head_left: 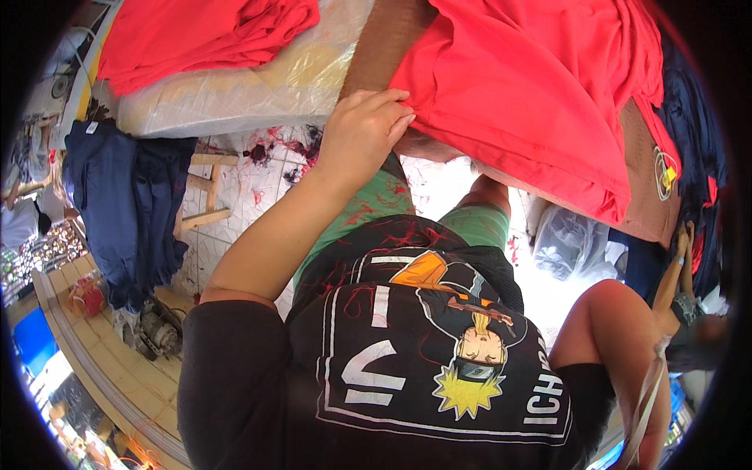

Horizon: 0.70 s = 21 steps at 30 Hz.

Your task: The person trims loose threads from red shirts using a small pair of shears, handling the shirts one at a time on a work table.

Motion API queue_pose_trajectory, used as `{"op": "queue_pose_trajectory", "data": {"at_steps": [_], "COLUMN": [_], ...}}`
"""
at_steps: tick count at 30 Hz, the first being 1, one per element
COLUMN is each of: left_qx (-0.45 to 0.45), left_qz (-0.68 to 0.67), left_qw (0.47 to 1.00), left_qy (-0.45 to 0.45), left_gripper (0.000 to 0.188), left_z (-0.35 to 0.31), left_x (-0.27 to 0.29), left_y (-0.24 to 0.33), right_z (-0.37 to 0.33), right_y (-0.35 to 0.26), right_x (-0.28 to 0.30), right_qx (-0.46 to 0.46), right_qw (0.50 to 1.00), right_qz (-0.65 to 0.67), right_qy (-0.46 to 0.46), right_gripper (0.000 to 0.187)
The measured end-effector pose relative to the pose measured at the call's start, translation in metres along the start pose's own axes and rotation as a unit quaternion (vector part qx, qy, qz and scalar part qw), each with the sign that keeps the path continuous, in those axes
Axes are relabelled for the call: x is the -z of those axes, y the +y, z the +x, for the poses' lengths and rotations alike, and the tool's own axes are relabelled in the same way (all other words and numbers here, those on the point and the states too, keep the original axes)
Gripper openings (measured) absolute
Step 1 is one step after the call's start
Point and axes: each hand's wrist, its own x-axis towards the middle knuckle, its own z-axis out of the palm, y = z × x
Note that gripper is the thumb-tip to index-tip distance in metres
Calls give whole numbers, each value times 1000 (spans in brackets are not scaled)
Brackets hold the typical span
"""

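My left hand (pixel 366 124) reaches forward to the near left corner of a red cloth (pixel 517 102). Its fingers are closed at the cloth's edge, and the fingertips are partly hidden. The red cloth lies in loose folds over a brown surface (pixel 654 168), with a hemmed edge hanging toward me. My right arm (pixel 615 333) is bent sharply at the elbow, its forearm running back out of the picture at the lower right. The right hand is out of sight. A pale strip (pixel 650 392) hangs beside that forearm.
A second red cloth pile (pixel 204 39) rests on a plastic-covered board (pixel 235 98). Dark blue garments (pixel 125 204) hang at left by a wooden stool (pixel 207 196) and a motor (pixel 159 333). A clear plastic bag (pixel 572 243) lies below the brown surface. Another person's arm (pixel 672 278) shows far right.
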Motion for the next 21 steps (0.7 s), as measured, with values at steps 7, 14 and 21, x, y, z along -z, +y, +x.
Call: {"op": "queue_pose_trajectory", "data": {"at_steps": [7, 14, 21], "left_qx": [-54, 94, -17], "left_qz": [-52, 67, -23], "left_qw": [983, 895, 999], "left_qy": [-165, -432, -44], "left_gripper": [16, 20, 21], "left_z": [11, 29, 12], "left_x": [47, 84, 10], "left_y": [-7, 15, 11], "right_z": [11, 10, 6], "right_y": [-8, -16, -23], "right_x": [-3, -1, 0], "right_qx": [19, 11, 11], "right_qw": [998, 997, 996], "right_qz": [-15, -27, -30], "right_qy": [-54, -69, -82], "right_gripper": [31, 34, 37]}}
